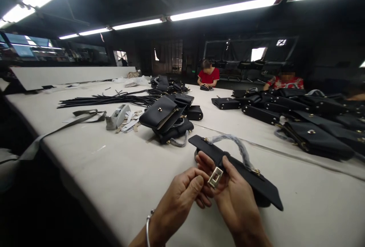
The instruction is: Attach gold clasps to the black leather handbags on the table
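1. Two bare hands meet at the clasp plate [211,182] of a black handbag [253,182], which I see at the near side of the pale worktop [137,186], right of centre.
2. The right hand [236,193] has its grip closed around the closure tab [219,161], thumb on top, fingers beneath. The left hand [184,190] has a narrow grip, fingers curled in at the plate's edge; I cannot tell whether it pinches the metal or only touches it.
3. I judge the step in hand to be close finger work on the clasp plate, perhaps adjusting or checking it. To my mind the next move calls for a steady right grip and light, exact left fingertips, as polished metal could slip or smudge.
4. The plate is gold-toned, shiny and rectangular, with a window cut through it. The bag's flap looks like smooth, matte leather or imitation, long and straight-edged.
5. The arched carry handle [243,151] wears a crinkled, translucent wrap, and small gold-toned fittings [257,171] anchor it to the flap.
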### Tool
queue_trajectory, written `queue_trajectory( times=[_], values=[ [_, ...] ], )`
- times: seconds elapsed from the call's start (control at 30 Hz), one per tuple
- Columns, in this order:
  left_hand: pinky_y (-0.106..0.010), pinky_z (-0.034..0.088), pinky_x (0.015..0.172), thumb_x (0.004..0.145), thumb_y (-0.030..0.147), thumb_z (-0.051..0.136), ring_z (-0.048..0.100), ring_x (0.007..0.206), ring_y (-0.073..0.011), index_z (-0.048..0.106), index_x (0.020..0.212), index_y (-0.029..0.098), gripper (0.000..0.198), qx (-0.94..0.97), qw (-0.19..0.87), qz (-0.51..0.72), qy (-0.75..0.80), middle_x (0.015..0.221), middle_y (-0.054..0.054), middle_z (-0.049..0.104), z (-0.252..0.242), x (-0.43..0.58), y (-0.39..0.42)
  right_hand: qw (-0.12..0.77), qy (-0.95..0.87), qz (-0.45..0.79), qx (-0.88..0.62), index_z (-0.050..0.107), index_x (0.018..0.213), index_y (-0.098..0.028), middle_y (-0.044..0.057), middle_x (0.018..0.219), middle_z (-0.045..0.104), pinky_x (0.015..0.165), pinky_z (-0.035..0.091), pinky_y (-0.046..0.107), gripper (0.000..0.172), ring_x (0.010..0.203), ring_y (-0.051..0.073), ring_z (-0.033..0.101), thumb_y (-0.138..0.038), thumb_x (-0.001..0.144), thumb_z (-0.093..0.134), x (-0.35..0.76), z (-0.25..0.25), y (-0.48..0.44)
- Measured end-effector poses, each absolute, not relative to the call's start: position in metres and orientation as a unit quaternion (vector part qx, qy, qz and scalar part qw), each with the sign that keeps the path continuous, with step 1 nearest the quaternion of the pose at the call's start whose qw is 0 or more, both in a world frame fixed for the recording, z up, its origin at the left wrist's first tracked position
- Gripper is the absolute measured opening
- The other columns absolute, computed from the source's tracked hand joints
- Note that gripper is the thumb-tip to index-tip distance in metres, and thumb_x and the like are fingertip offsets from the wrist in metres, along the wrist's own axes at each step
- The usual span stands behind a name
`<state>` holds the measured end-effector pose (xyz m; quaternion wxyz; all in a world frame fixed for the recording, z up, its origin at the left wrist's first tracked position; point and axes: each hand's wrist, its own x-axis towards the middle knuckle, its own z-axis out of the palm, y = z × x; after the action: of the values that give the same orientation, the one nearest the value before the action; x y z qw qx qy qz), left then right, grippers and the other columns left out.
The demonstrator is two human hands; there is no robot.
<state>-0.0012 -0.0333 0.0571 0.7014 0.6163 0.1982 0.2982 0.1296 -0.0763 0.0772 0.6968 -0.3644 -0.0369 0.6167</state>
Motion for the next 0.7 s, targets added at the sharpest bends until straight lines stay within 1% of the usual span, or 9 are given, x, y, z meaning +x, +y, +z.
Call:
queue_trajectory(
  times=[0.07, 0.1, 0.23, 0.33, 0.4, 0.5, 0.6, 0.7],
  values=[
    [-0.025, 0.049, 0.063, 0.093, 0.057, 0.051, 0.062, 0.068, -0.0147, 0.062, 0.097, 0.010, 0.048, 0.614, 0.701, 0.293, 0.212, 0.081, -0.008, 0.066, 0.054, 0.000, -0.028, 0.695, -0.064, 0.612, -0.372, 0.071, 0.110, -0.011, 0.011, 0.115, 0.072, 0.074, 0.057, 0.031, 0.048, 0.103, 0.025, 0.068, -0.051, 0.090, 0.053, 0.126, 0.067, -0.077],
    [-0.024, 0.049, 0.062, 0.092, 0.058, 0.051, 0.062, 0.068, -0.0148, 0.063, 0.097, 0.010, 0.050, 0.612, 0.701, 0.292, 0.220, 0.080, -0.008, 0.065, 0.052, 0.001, -0.025, 0.698, -0.077, 0.607, -0.372, 0.072, 0.109, -0.011, 0.012, 0.114, 0.073, 0.076, 0.057, 0.033, 0.048, 0.105, 0.026, 0.067, -0.051, 0.088, 0.056, 0.125, 0.062, -0.077],
    [-0.023, 0.049, 0.056, 0.089, 0.059, 0.056, 0.059, 0.066, -0.0145, 0.065, 0.092, 0.010, 0.050, 0.604, 0.699, 0.295, 0.244, 0.077, -0.006, 0.062, 0.047, 0.012, -0.020, 0.721, -0.117, 0.576, -0.367, 0.071, 0.111, -0.016, 0.010, 0.113, 0.073, 0.093, 0.054, 0.040, 0.047, 0.115, 0.029, 0.062, -0.051, 0.081, 0.067, 0.123, 0.048, -0.079],
    [-0.022, 0.048, 0.056, 0.089, 0.055, 0.058, 0.058, 0.066, -0.0133, 0.065, 0.085, 0.011, 0.045, 0.603, 0.693, 0.302, 0.254, 0.075, -0.005, 0.061, 0.044, 0.018, -0.019, 0.722, -0.135, 0.577, -0.356, 0.072, 0.110, -0.018, 0.009, 0.111, 0.074, 0.098, 0.051, 0.040, 0.044, 0.116, 0.027, 0.061, -0.050, 0.080, 0.069, 0.126, 0.041, -0.078],
    [-0.021, 0.047, 0.057, 0.090, 0.052, 0.059, 0.057, 0.064, -0.0119, 0.064, 0.082, 0.011, 0.041, 0.599, 0.690, 0.318, 0.253, 0.073, -0.004, 0.061, 0.043, 0.020, -0.019, 0.722, -0.140, 0.576, -0.356, 0.074, 0.106, -0.018, 0.008, 0.107, 0.075, 0.099, 0.051, 0.041, 0.043, 0.113, 0.027, 0.062, -0.050, 0.078, 0.071, 0.129, 0.037, -0.076],
    [-0.021, 0.045, 0.057, 0.087, 0.045, 0.065, 0.055, 0.059, -0.0104, 0.061, 0.079, 0.012, 0.034, 0.590, 0.690, 0.337, 0.251, 0.068, -0.001, 0.059, 0.040, 0.022, -0.018, 0.727, -0.124, 0.557, -0.382, 0.076, 0.097, -0.019, 0.006, 0.098, 0.076, 0.095, 0.053, 0.040, 0.039, 0.103, 0.026, 0.065, -0.049, 0.071, 0.077, 0.130, 0.034, -0.073],
    [-0.024, 0.046, 0.058, 0.083, 0.036, 0.070, 0.056, 0.059, -0.0120, 0.061, 0.076, 0.013, 0.026, 0.593, 0.676, 0.341, 0.272, 0.066, -0.001, 0.060, 0.038, 0.023, -0.016, 0.734, -0.118, 0.539, -0.397, 0.077, 0.087, -0.024, 0.003, 0.093, 0.076, 0.092, 0.055, 0.037, 0.037, 0.099, 0.025, 0.066, -0.050, 0.062, 0.083, 0.129, 0.034, -0.072],
    [-0.026, 0.049, 0.058, 0.082, 0.029, 0.067, 0.058, 0.059, -0.0141, 0.060, 0.075, 0.014, 0.018, 0.611, 0.653, 0.341, 0.289, 0.066, -0.001, 0.061, 0.039, 0.022, -0.015, 0.728, -0.126, 0.535, -0.410, 0.077, 0.077, -0.027, 0.000, 0.084, 0.075, 0.090, 0.056, 0.037, 0.034, 0.097, 0.026, 0.066, -0.050, 0.055, 0.087, 0.126, 0.033, -0.073]
  ],
)
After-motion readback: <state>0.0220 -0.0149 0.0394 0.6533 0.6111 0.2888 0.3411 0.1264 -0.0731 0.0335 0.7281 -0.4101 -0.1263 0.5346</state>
